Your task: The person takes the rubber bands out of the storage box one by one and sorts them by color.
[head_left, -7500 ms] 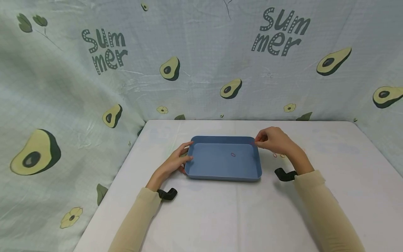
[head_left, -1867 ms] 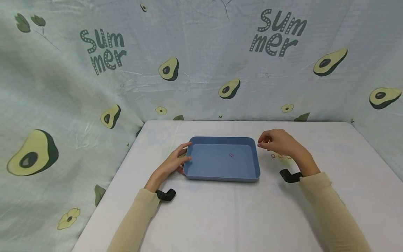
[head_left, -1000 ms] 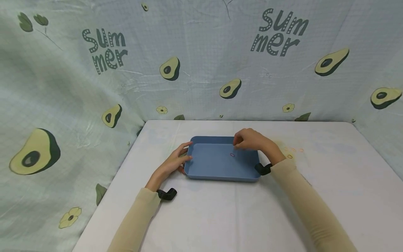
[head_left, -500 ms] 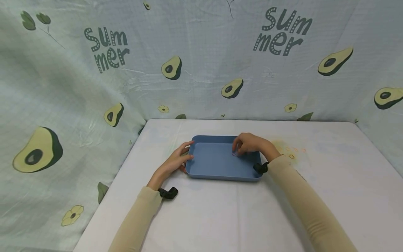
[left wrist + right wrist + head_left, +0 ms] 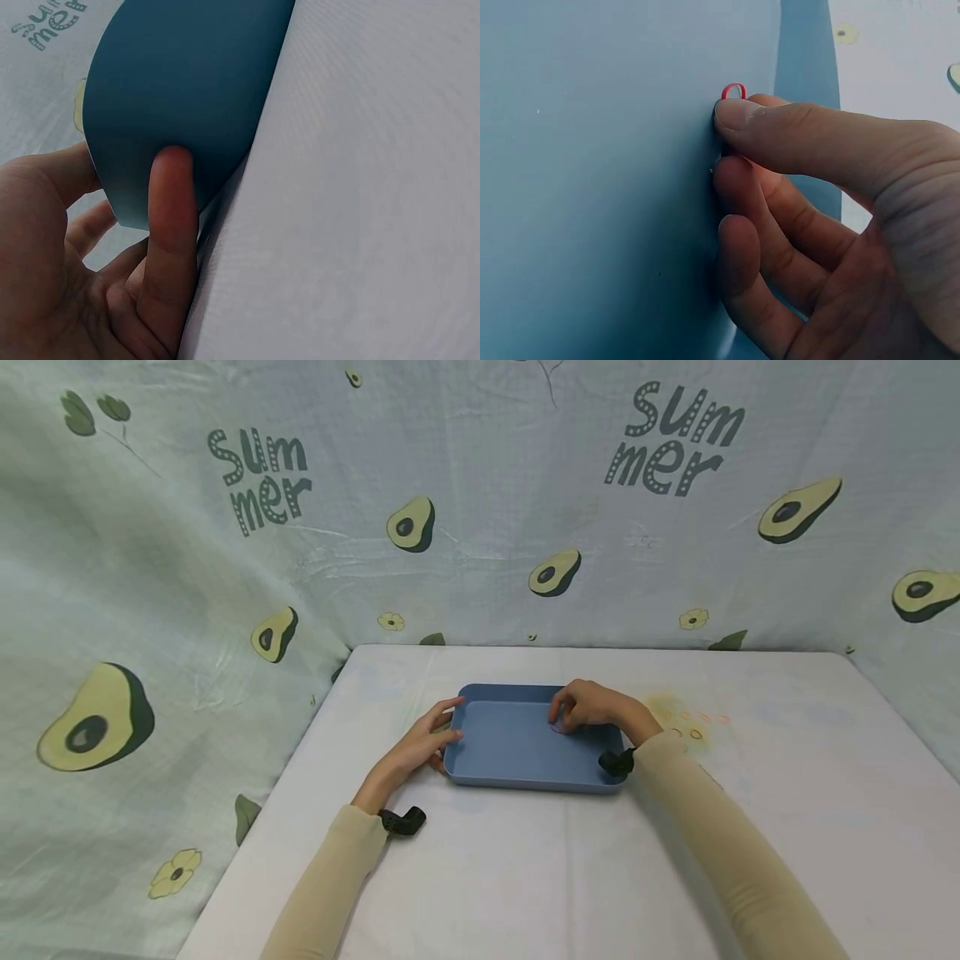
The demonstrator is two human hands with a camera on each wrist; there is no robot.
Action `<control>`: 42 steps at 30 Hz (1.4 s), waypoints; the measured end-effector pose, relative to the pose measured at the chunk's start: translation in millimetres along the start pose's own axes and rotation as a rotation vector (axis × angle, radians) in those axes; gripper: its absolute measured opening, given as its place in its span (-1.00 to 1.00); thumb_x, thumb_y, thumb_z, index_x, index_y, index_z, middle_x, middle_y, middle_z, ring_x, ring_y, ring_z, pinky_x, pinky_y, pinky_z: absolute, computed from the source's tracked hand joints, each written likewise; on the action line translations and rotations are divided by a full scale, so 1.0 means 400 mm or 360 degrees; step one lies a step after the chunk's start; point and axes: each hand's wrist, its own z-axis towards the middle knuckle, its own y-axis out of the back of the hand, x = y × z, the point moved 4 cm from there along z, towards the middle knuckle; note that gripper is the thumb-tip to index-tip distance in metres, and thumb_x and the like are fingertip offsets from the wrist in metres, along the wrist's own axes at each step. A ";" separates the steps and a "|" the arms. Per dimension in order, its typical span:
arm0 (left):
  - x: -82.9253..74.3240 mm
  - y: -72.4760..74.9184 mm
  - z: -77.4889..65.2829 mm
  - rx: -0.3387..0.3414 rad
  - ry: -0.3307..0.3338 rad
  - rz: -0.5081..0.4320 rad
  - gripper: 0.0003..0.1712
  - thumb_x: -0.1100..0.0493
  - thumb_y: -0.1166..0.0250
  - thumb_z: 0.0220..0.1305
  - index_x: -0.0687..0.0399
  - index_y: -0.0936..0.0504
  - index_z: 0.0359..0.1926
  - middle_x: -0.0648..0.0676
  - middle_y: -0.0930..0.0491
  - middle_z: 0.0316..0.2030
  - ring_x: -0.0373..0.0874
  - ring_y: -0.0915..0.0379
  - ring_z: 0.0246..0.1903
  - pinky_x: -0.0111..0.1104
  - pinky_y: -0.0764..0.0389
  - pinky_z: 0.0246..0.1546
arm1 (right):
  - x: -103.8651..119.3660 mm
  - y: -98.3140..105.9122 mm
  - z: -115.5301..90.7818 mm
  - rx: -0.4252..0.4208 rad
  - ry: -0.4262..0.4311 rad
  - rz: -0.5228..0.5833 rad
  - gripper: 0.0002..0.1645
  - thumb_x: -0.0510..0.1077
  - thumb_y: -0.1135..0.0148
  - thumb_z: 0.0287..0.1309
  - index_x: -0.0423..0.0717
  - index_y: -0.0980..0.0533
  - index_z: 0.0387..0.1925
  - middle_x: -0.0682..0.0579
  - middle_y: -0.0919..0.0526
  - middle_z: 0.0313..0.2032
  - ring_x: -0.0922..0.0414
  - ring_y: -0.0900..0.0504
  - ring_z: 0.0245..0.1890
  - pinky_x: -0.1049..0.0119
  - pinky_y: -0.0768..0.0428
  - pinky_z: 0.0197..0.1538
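Note:
A shallow blue-grey tray lies on the table. My left hand grips its left edge, with a fingertip pressed against the tray's outer wall in the left wrist view. Inside the tray, toward its right half, my right hand is lowered with bent fingers. Thumb and index finger pinch a small red rubber band; only its top loop shows in the right wrist view, the rest being hidden by the fingertips. In the head view a thin loop shows under those fingers.
Several small loops like rubber bands lie on the white table right of the tray, near a yellowish patch and partly behind the right wrist. A cloth with avocado prints hangs behind and at the sides.
From the loops beside the tray, my right hand has moved left over the tray and down to its floor, where a loop lay. My left hand has stayed at the tray's left edge.

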 end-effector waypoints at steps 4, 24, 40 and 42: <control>-0.004 -0.001 0.001 -0.0015 0.0003 -0.0006 -0.19 0.14 -0.18 0.50 -0.24 -0.08 0.64 0.22 -0.02 0.63 0.22 -0.55 0.20 -0.25 -0.66 -0.57 | -0.006 0.000 0.001 -0.0014 0.0017 0.0031 -0.79 -0.34 -0.36 0.10 -0.13 -0.73 -0.19 0.01 -0.72 -0.44 0.17 -0.55 -0.47 0.31 -0.56 -0.35; 0.001 -0.002 0.005 -0.0034 0.0014 0.0010 -0.20 0.14 -0.19 0.49 -0.30 -0.11 0.63 0.20 -0.04 0.63 0.18 -0.61 0.11 -0.25 -0.67 -0.57 | -0.013 -0.004 0.004 -0.0047 -0.0017 0.0030 -0.91 -0.27 -0.40 0.17 -0.13 -0.77 -0.29 0.02 -0.78 -0.35 0.21 -0.55 -0.46 0.36 -0.57 -0.35; 0.007 -0.003 0.008 -0.0046 0.0027 0.0029 -0.21 0.13 -0.20 0.48 -0.33 -0.13 0.62 0.18 -0.06 0.62 0.15 -0.64 0.06 -0.24 -0.67 -0.57 | -0.011 -0.012 0.007 -0.0009 -0.0038 -0.0022 -0.89 -0.23 -0.33 0.25 -0.10 -0.74 -0.34 0.07 -0.73 -0.40 0.20 -0.53 -0.47 0.36 -0.56 -0.36; 0.008 -0.003 0.007 -0.0047 0.0031 0.0025 -0.21 0.12 -0.20 0.49 -0.34 -0.13 0.62 0.17 -0.07 0.62 0.15 -0.64 0.06 -0.25 -0.67 -0.57 | -0.011 -0.013 0.006 -0.0006 -0.0038 -0.0031 -0.88 -0.22 -0.32 0.26 -0.10 -0.74 -0.35 0.08 -0.72 -0.41 0.20 -0.53 -0.48 0.36 -0.55 -0.36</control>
